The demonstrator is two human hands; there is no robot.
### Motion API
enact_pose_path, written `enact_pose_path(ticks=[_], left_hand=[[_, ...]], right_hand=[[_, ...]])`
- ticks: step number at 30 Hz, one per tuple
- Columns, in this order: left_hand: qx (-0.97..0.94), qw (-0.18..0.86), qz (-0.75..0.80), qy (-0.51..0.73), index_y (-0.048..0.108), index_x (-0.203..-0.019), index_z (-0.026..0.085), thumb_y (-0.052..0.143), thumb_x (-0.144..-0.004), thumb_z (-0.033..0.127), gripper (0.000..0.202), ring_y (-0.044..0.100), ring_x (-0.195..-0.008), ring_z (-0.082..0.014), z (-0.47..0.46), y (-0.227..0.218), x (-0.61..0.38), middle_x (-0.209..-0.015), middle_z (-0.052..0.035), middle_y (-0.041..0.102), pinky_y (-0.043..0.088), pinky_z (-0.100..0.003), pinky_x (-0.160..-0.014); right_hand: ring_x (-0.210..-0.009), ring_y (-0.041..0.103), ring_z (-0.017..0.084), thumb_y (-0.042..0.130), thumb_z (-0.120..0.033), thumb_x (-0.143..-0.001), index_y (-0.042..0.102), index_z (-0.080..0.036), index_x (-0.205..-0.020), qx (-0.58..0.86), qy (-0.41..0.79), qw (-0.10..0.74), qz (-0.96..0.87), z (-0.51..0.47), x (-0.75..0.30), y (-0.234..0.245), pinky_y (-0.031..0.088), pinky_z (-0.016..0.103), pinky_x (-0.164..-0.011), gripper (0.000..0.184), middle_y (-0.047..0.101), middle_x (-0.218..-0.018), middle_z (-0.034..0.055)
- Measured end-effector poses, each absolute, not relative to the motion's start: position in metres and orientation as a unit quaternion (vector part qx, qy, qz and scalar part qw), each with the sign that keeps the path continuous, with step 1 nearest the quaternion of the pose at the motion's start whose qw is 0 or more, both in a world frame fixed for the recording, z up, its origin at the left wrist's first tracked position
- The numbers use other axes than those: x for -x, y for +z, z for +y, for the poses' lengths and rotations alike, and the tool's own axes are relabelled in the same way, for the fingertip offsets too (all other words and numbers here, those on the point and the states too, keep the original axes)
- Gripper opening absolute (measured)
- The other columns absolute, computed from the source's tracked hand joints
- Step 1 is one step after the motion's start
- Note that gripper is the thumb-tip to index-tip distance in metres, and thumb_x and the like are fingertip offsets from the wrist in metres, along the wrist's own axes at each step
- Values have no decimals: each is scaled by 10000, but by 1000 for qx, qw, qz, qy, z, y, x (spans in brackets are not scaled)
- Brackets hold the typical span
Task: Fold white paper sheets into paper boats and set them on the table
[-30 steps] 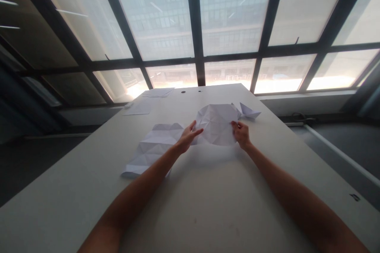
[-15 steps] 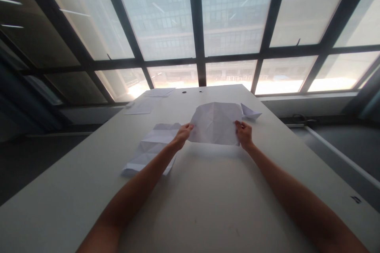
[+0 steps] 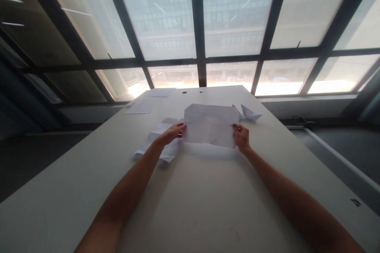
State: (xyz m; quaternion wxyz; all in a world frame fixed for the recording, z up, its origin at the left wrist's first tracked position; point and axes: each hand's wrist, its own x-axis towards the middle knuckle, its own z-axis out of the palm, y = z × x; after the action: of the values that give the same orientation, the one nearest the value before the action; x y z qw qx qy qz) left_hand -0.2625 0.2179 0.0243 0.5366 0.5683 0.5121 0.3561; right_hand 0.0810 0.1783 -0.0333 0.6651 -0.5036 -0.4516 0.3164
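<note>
White creased sheet (image 3: 209,126), faint fold-line pattern. White creased sheet at left (image 3: 162,142). White folded paper boat (image 3: 250,113). Pale grey tabletop (image 3: 208,197). Dark window frames (image 3: 198,27).

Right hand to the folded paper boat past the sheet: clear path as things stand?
Probably yes. The right hand grips the right edge of the creased sheet, and the paper boat sits on the table just beyond it, with nothing between. The hand would have to let go of the sheet first.
</note>
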Motion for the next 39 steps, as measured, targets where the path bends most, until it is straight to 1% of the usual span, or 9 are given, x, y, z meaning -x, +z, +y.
enact_pose_path(ticks=[3,6,8,13,20,25,32,35,39], left_hand=[[-719,311,551,287,713,-1033,161,719,-729,514,466,670,-930,-258,227,28,292,-1027,-108,714,521,-355,-848],[-799,166,552,171,625,-1270,190,692,-721,555,662,518,-1275,-316,230,29,324,-1391,-139,561,387,-415,-1078],[-795,132,591,32,516,-1406,233,668,-734,593,777,349,-1421,-335,227,25,338,-1539,-131,400,296,-458,-1139],[-777,118,617,-49,280,-1555,257,423,-886,679,804,113,-1496,-397,201,9,329,-1636,-161,135,191,-602,-1137],[-804,104,583,-55,134,-1585,270,231,-964,660,739,-27,-1496,-403,147,-6,299,-1645,-139,-12,99,-655,-1130],[-828,44,559,8,203,-1576,237,200,-997,604,686,-8,-1517,-312,129,-17,293,-1647,-96,75,51,-594,-1174],[-843,57,534,35,355,-1516,356,275,-999,588,572,120,-1507,-332,127,-17,293,-1634,-53,193,116,-613,-1164],[-835,62,528,143,562,-1389,267,345,-986,563,545,344,-1434,-315,127,-12,294,-1542,-100,409,244,-519,-1161],[-705,172,561,398,679,-1166,139,258,-985,611,659,648,-1056,-267,131,0,296,-1146,-145,705,487,-405,-955]], right_hand=[[-411,320,89,600,-586,-765,584,-175,-723,536,302,654,-441,180,-83,-38,216,225,-388,414,395,-481,-79],[-408,329,92,599,-585,-760,601,-168,-744,539,313,650,-434,181,-83,-41,224,225,-384,417,411,-481,-77],[-405,332,92,611,-589,-753,614,-164,-765,531,325,654,-430,182,-81,-42,224,224,-381,425,417,-479,-79],[-391,315,79,677,-602,-714,579,-184,-695,501,356,686,-390,183,-75,-39,206,216,-369,430,394,-449,-90],[-459,469,98,778,-563,-595,640,-152,-783,441,406,746,-291,188,-82,-24,395,228,-451,472,557,-531,-51],[-522,515,98,782,-479,-607,625,-151,-737,430,348,802,-224,193,-91,-16,442,220,-494,386,585,-575,-45],[-613,613,126,788,-413,-666,618,-164,-791,399,380,812,-192,186,-87,-7,535,241,-592,327,658,-666,-21],[-587,634,154,795,-388,-675,648,-163,-840,408,475,744,-234,176,-71,-9,548,259,-559,316,680,-652,-6],[-501,609,164,793,-355,-697,691,-150,-860,437,560,626,-321,166,-53,-14,502,255,-449,281,691,-629,18]])
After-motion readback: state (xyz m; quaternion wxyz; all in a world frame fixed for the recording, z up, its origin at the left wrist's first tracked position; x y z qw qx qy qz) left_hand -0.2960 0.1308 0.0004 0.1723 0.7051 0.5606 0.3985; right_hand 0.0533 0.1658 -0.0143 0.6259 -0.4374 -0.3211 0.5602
